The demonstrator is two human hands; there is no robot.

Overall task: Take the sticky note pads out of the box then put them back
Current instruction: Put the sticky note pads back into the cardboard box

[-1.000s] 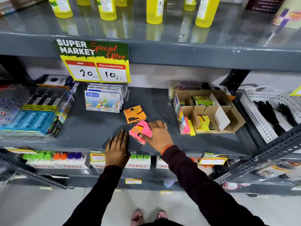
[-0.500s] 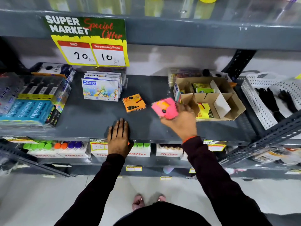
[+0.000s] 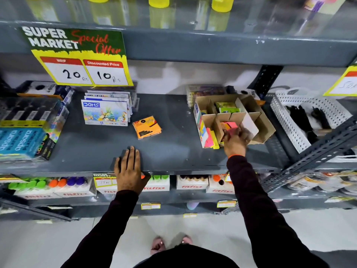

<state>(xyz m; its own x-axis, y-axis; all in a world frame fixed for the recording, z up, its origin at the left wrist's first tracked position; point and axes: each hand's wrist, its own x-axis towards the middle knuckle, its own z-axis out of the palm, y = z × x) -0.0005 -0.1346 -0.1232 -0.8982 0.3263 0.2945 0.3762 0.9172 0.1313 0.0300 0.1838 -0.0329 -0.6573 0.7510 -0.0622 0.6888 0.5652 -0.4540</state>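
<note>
An open cardboard box [image 3: 265, 120] with dividers stands on the right of the grey shelf [image 3: 173, 151]. My right hand [image 3: 235, 140] reaches into its front compartment, fingers closed on a pink sticky note pad [image 3: 230, 126] held inside the box. A green pad [image 3: 227, 107] lies in the back compartment. An orange sticky note pad [image 3: 146, 127] lies flat on the shelf, left of the box. My left hand [image 3: 129, 169] rests flat on the shelf's front edge, fingers together, holding nothing.
DOMS colour boxes [image 3: 106, 113] stand behind the orange pad. Apsara packs [image 3: 25, 140] fill the shelf's left end. A white perforated basket [image 3: 301, 120] sits to the right of the box. A price sign [image 3: 81, 57] hangs from the shelf above. A slanted metal brace [image 3: 313, 157] crosses at right.
My right hand lifted the pink pad off the shelf and carried it right into the box's front compartment. The left hand stayed flat on the shelf edge.
</note>
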